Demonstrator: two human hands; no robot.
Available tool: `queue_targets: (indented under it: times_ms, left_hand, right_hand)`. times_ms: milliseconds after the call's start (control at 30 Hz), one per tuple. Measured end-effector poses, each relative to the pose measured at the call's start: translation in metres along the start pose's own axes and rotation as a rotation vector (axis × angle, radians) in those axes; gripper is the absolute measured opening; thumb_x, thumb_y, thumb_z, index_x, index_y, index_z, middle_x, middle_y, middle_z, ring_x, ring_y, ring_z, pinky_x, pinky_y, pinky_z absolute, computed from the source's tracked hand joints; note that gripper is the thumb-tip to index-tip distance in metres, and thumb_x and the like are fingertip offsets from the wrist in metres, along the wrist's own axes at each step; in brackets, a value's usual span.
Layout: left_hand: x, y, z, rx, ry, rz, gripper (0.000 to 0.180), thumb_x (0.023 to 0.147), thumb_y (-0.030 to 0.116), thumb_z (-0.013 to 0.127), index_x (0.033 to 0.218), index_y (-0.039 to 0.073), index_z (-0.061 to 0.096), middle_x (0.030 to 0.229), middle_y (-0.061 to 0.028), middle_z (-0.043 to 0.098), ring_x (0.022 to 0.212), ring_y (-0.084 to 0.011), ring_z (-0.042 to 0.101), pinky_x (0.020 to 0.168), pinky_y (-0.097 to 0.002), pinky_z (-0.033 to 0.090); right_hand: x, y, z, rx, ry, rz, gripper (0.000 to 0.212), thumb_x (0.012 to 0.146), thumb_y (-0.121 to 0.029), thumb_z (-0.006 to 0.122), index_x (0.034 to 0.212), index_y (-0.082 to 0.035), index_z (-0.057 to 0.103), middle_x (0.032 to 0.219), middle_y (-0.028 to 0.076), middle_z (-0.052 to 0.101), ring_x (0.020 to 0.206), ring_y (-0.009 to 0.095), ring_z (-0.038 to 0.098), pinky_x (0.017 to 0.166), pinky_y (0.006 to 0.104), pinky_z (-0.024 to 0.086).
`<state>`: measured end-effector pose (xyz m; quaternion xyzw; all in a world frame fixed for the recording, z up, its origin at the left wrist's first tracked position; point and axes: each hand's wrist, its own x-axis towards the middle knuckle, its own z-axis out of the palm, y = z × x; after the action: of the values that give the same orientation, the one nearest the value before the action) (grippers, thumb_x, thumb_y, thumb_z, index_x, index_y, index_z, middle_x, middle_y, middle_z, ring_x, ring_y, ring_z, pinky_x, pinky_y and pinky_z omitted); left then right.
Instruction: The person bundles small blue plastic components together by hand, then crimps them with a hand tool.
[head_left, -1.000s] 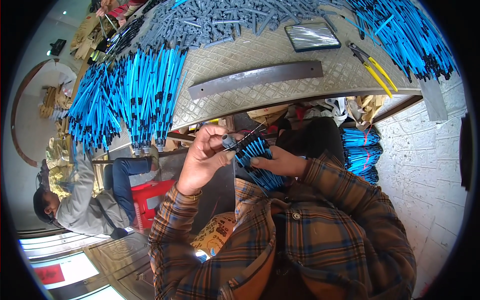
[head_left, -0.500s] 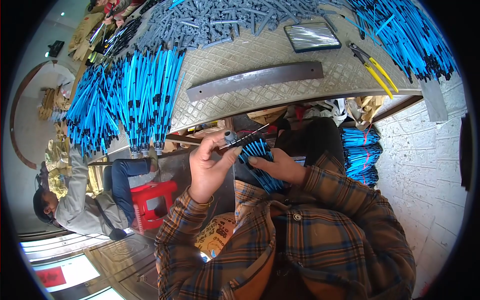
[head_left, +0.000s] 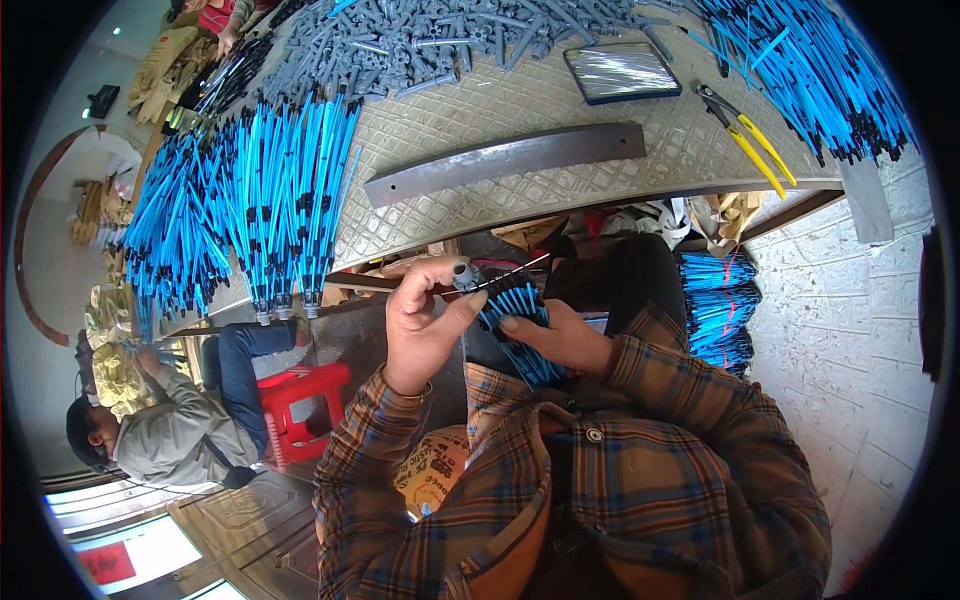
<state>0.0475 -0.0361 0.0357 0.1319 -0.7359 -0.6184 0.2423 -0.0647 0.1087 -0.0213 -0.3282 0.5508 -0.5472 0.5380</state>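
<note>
My left hand (head_left: 425, 325) is closed, with a grey plastic fitting (head_left: 464, 276) between thumb and fingers. A thin pale rod (head_left: 535, 262) with dark marks slants past the fitting toward the upper right. My right hand (head_left: 565, 340) is wrapped around a bundle of thin blue tubes (head_left: 535, 368) with black ends, held in front of my lap. The left thumb touches the near side of this bundle. How the rod is held between the fingers is hidden.
Ahead is a textured worktop (head_left: 430, 120) with a curved metal bar (head_left: 510, 153), a tray of thin metal pins (head_left: 622, 72) and yellow-handled pliers (head_left: 750, 140). Grey fittings (head_left: 400, 50) lie heaped at the back. Blue tubes (head_left: 265, 190) hang over the left edge. A co-worker (head_left: 180, 420) sits at left by a red stool (head_left: 305, 410).
My left hand has shifted slightly right with the fitting; the rod has tilted a little. The co-worker's arm has come down from the table. Another person's hand has moved at the upper left.
</note>
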Motion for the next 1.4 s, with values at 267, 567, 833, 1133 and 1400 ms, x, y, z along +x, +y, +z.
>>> queue_targets:
  times_ms: [267,567,833,1133,1400]
  left_hand:
    - [0.002,0.001,0.0,-0.086,-0.007,0.014,0.032,0.075,-0.01,0.063,0.104,0.001,0.056,0.099,-0.0016,0.057,0.089,-0.0074,0.052,0.077,-0.021,0.043]
    - [0.004,0.006,0.006,-0.168,0.03,-0.075,0.033,0.077,-0.01,0.061,0.108,0.001,0.056,0.097,-0.0006,0.059,0.087,-0.0074,0.054,0.078,-0.0215,0.043]
    - [0.004,0.007,-0.003,-0.208,-0.077,-0.117,0.033,0.077,-0.01,0.062,0.108,0.001,0.057,0.101,-0.0027,0.06,0.091,-0.0086,0.055,0.081,-0.0229,0.045]
    - [0.005,0.014,-0.006,-0.19,-0.209,-0.116,0.033,0.076,-0.011,0.063,0.106,0.002,0.057,0.104,-0.0051,0.059,0.094,-0.0102,0.056,0.082,-0.0245,0.045]
    - [0.019,0.038,-0.006,-0.054,-0.203,-0.332,0.028,0.074,-0.004,0.067,0.099,0.005,0.059,0.099,-0.0035,0.06,0.091,-0.0127,0.057,0.079,-0.026,0.046]
  right_hand:
    - [0.006,0.01,-0.008,0.005,-0.091,0.007,0.038,0.091,-0.039,0.049,0.096,-0.003,0.059,0.077,-0.001,0.056,0.073,0.006,0.048,0.065,0.0259,0.042]
    - [0.011,0.015,-0.014,-0.02,-0.182,0.051,0.038,0.092,-0.04,0.047,0.101,-0.004,0.056,0.089,0.0,0.056,0.082,0.008,0.048,0.074,0.0262,0.043]
    - [0.01,0.019,-0.012,0.086,-0.198,-0.03,0.055,0.086,-0.053,0.05,0.095,0.0,0.06,0.079,0.006,0.06,0.075,0.012,0.053,0.067,0.0295,0.044]
    - [0.009,0.019,-0.015,0.129,-0.282,0.001,0.053,0.087,-0.052,0.05,0.096,-0.001,0.06,0.083,0.006,0.06,0.078,0.012,0.053,0.07,0.0288,0.044]
    - [0.01,0.016,-0.017,0.067,-0.174,0.128,0.05,0.087,-0.049,0.05,0.102,-0.002,0.059,0.087,0.006,0.061,0.08,0.012,0.053,0.071,0.0293,0.045]
